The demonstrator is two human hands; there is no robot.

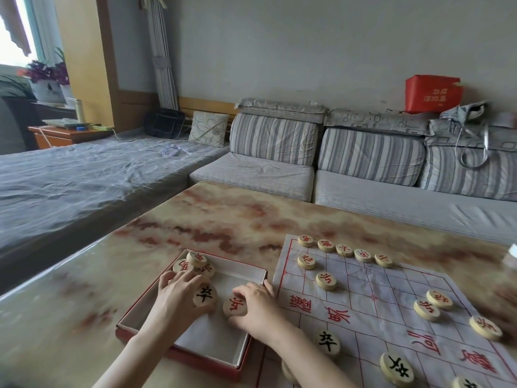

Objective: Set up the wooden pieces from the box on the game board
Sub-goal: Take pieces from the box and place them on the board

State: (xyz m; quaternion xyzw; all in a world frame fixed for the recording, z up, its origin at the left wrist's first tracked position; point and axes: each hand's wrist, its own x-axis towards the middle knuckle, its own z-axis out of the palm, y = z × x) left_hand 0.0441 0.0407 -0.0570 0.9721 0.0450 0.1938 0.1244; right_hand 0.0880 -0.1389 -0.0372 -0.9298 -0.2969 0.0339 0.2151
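Note:
A red-rimmed white box lies open on the table, left of a white cloth game board with red lines. Inside the box, my left hand holds a wooden disc with a black character. My right hand pinches a disc with a red character beside it. Three more red-marked discs are piled in the box's far corner. Several red-marked discs line the board's far edge and several black-marked discs sit near me.
The marbled table extends far beyond the box. A grey striped sofa runs behind it and a grey bed lies to the left. A small white object sits at the table's right edge.

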